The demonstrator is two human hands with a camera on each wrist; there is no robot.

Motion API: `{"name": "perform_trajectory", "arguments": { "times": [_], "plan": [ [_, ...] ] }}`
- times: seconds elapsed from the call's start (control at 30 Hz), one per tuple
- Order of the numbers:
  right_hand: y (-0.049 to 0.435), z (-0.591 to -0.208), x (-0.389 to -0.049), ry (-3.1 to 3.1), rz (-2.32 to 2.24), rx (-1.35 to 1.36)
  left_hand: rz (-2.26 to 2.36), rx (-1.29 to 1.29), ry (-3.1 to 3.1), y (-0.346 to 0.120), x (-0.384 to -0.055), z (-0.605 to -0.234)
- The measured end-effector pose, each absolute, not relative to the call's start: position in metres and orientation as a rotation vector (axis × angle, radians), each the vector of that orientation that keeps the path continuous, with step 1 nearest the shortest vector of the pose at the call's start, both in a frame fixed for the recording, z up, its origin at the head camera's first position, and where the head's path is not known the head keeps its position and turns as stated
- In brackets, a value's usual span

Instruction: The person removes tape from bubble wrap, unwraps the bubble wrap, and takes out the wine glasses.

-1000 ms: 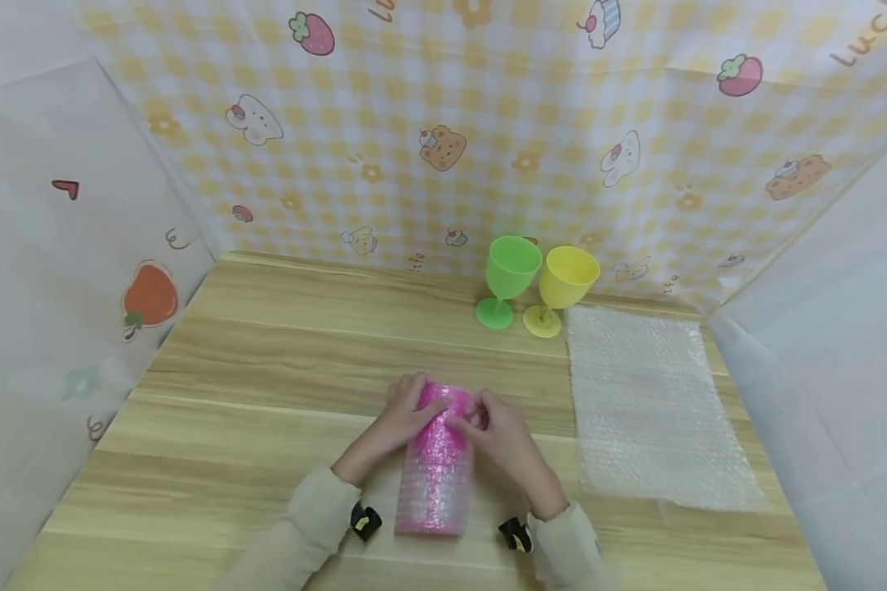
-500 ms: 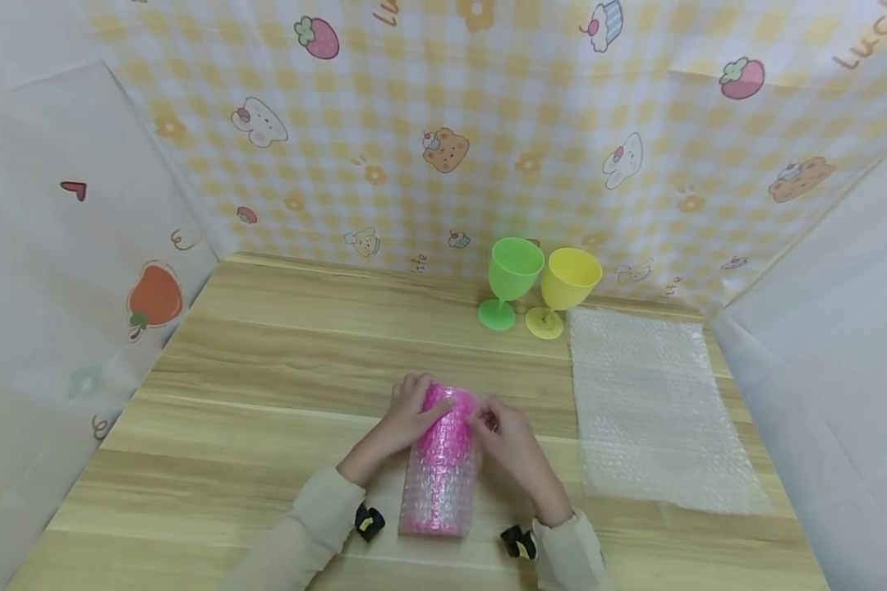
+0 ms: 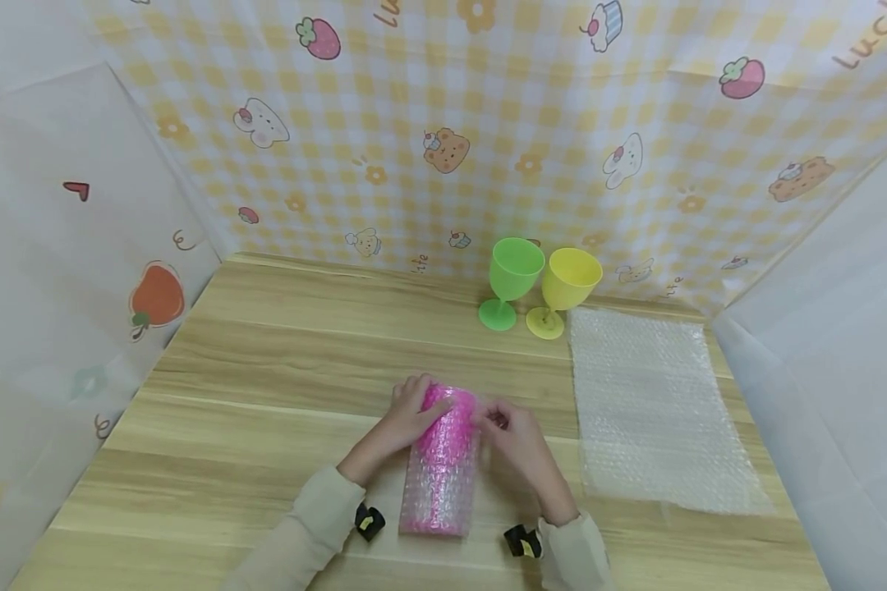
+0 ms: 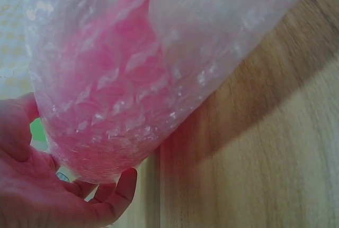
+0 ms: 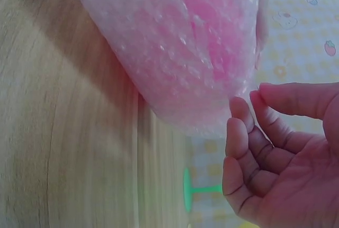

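A pink goblet (image 3: 447, 423) rolled in bubble wrap (image 3: 438, 492) lies on the table, its cup end away from the person. The goblet's stem and cup show through the layers in the left wrist view. My left hand (image 3: 408, 414) grips the roll near the cup end, its thumb on top and its fingers round the far left side. On the other side, my right hand (image 3: 513, 431) pinches the edge of the wrap between thumb and forefinger. In the right wrist view that hand's fingertips (image 5: 257, 97) meet at the wrap's edge, the other fingers curled.
Upright at the back of the wooden table (image 3: 281, 345) stand a green goblet (image 3: 516, 271) and a yellow goblet (image 3: 571, 281). A flat sheet of bubble wrap (image 3: 658, 410) lies at the right. A yellow-checked cloth (image 3: 384, 98) hangs behind the table.
My right hand has slid off the top of the roll to its right side, drawing the wrap's edge outward. The left hand keeps its grip, and the goblets have not moved.
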State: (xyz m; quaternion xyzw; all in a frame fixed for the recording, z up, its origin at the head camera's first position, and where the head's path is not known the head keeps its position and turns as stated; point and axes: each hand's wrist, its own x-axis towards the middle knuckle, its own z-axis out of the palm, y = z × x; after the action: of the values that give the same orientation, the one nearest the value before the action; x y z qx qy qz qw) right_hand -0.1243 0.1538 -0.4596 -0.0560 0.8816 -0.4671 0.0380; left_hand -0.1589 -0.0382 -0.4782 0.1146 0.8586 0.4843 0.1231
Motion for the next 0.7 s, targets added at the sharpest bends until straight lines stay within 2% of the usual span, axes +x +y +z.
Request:
{"name": "perform_trajectory", "arguments": {
  "times": [0.7],
  "plan": [
    [0.174, -0.465, -0.123, 2.536, -1.534, 0.115, 1.430, 0.325, 2.482, -0.040, -0.159, -0.480]
  ]
}}
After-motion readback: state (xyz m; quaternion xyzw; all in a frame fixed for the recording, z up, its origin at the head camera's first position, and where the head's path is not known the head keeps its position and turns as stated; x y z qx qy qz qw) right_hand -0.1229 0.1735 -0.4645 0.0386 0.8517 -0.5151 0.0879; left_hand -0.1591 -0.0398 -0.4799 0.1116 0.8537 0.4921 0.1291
